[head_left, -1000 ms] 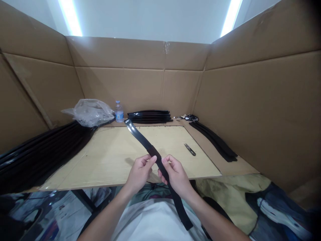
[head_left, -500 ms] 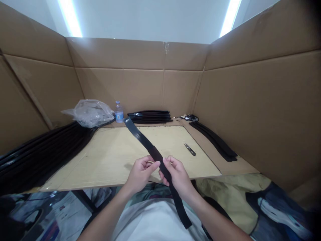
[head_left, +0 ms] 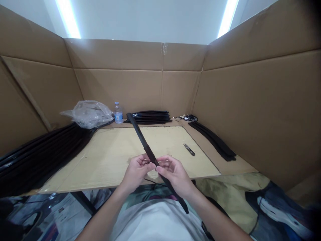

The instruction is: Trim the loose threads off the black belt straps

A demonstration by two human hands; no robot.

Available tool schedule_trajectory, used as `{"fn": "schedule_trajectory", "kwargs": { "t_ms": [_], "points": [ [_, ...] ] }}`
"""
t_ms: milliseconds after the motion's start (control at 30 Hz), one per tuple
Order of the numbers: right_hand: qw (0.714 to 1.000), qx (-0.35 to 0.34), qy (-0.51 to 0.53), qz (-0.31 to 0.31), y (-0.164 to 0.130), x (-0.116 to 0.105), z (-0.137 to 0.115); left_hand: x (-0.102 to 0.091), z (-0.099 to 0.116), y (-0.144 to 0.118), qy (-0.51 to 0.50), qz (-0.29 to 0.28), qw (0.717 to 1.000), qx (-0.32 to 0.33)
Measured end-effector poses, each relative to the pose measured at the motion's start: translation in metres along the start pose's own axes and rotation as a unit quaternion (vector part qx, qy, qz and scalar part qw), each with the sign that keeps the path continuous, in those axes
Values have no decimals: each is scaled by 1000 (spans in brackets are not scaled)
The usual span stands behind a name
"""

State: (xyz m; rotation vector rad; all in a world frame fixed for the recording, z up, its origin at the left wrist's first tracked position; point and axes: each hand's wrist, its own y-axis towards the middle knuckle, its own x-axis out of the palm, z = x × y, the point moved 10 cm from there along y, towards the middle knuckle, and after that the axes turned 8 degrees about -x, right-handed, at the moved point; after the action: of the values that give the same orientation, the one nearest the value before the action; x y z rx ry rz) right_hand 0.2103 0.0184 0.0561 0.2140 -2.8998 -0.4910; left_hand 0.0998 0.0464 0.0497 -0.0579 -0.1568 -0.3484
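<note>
A long black strip [head_left: 140, 134] runs slantwise across my view, its far half smooth and its near half in a matte black fabric sleeve [head_left: 149, 153]. It is turned nearly edge-on, its near end hanging over my lap. My left hand [head_left: 137, 170] pinches it from the left, around its middle. From the other side my right hand [head_left: 173, 172] grips it close by, thumb on top and fingers curled behind. The fingertips almost meet at the strip. A thin dark cord [head_left: 151, 181] shows below my hands.
Thread snips [head_left: 189, 149] lie on the pale board [head_left: 105, 157]. Black strips [head_left: 150, 117] are stacked at the back, more black strips [head_left: 50, 150] at left, and matte black sleeves [head_left: 213, 140] at right. A bottle [head_left: 118, 113] stands beside a plastic bag [head_left: 91, 114]. Cardboard walls [head_left: 117, 83] surround the table.
The strip has turned from showing its flat face to nearly edge-on. My hands have shifted slightly left, and my right thumb now lies lower across the strip.
</note>
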Motion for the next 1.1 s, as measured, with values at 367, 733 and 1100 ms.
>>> {"fn": "schedule_trajectory", "kwargs": {
  "t_ms": [367,733,1100],
  "points": [
    [987,72,84,-119,-9,31,8,8,-10,-1,-17,-82,995,-45],
    [993,39,94,-55,-4,19,7,-5,-8,5,-55,-14,998,-30],
    [993,47,103,-43,-4,17,15,-10,-1,1,-4,56,998,8]
  ]
}}
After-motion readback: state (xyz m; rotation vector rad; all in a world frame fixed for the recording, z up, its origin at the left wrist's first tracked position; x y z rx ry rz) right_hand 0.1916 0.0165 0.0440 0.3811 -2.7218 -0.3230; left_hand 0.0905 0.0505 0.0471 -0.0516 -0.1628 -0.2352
